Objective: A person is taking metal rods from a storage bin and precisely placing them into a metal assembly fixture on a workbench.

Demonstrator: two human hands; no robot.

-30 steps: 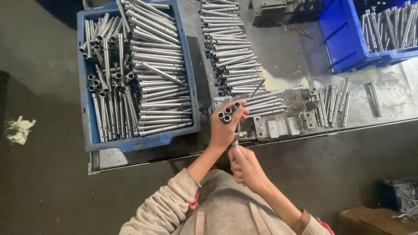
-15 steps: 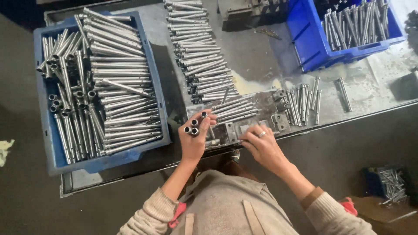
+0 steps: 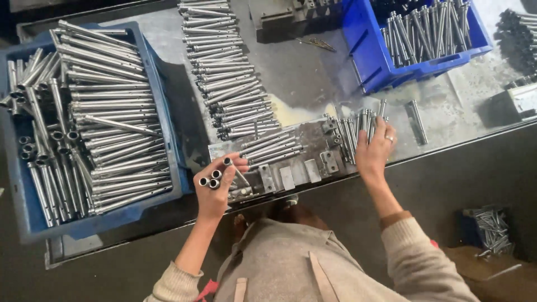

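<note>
The left hand [image 3: 215, 187] is closed around a small bundle of metal tubes [image 3: 213, 178], their open round ends facing up toward the camera, held just above the near edge of the surface [image 3: 302, 84]. The right hand [image 3: 373, 150] lies flat with fingers spread and loosely curled on a short row of metal pins [image 3: 358, 130] standing side by side on the surface; it touches them, but whether it has pinched any cannot be told. Between the two hands sits a grey metal fixture plate [image 3: 291, 168] with small blocks along its front, and a few tubes rest on its top. Just behind the plate a long loose stack of tubes [image 3: 226, 67] runs away from the person across the surface, laid crosswise one above the other. To the left, well clear of the left hand, stands a large blue crate [image 3: 162, 112] filled almost to the rim with the same silver tubes, most lying in neat rows, some heaped loosely at its left side. At the far right stands a smaller blue bin [image 3: 369, 61] holding shorter metal rods, packed lengthwise. On the floor by the person's right side sits a dark box of small metal parts [image 3: 486, 229].
</note>
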